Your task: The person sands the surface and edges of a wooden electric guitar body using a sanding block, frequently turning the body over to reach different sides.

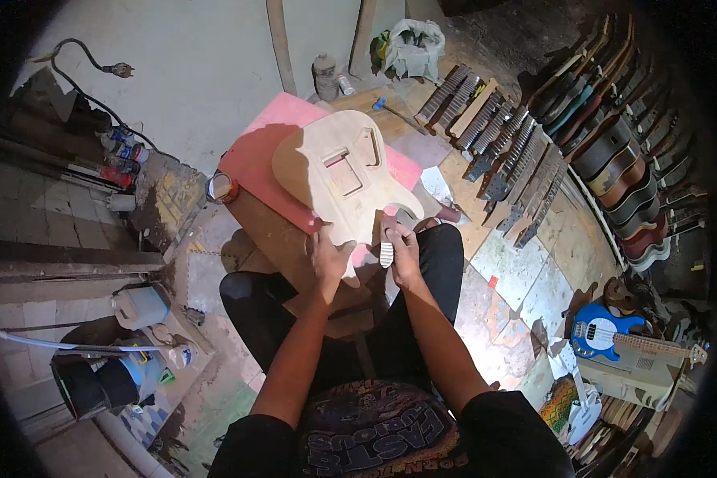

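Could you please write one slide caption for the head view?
Left hand on an unpainted guitar body over a pink board, right hand holding a brown block.

One pale guitar body (315, 171), one plug (121, 70)

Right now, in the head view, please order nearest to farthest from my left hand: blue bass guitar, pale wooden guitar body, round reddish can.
1. Pale wooden guitar body: at your left hand.
2. Round reddish can: to its left.
3. Blue bass guitar: far right.
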The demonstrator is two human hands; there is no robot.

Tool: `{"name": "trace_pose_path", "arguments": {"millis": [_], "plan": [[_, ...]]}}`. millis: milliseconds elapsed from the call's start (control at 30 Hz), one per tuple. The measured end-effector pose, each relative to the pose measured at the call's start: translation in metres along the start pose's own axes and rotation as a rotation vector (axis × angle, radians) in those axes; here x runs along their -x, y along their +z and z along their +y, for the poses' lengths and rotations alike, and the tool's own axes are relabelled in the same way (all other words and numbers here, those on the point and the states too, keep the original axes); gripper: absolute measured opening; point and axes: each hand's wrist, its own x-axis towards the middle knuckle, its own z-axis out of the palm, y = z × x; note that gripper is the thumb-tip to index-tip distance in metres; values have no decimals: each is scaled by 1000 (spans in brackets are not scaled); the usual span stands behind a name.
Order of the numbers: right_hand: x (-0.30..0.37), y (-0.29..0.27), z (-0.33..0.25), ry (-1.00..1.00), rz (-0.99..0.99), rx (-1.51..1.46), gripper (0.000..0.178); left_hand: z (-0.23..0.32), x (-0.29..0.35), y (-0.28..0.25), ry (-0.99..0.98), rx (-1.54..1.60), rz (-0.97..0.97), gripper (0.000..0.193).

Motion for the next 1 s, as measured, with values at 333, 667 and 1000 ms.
{"name": "trace_pose_path", "arguments": {"millis": [333, 667, 1000], "plan": [[11, 12, -14, 25, -31, -36, 41, 27, -7, 6, -190, -71, 6, 68], [11, 13, -14, -2, -28, 63, 39, -7, 7, 9, -61, 1, 5, 75], [14, 16, -13, -26, 19, 71, 39, 25, -2, 15, -262, -124, -20, 81]]}}
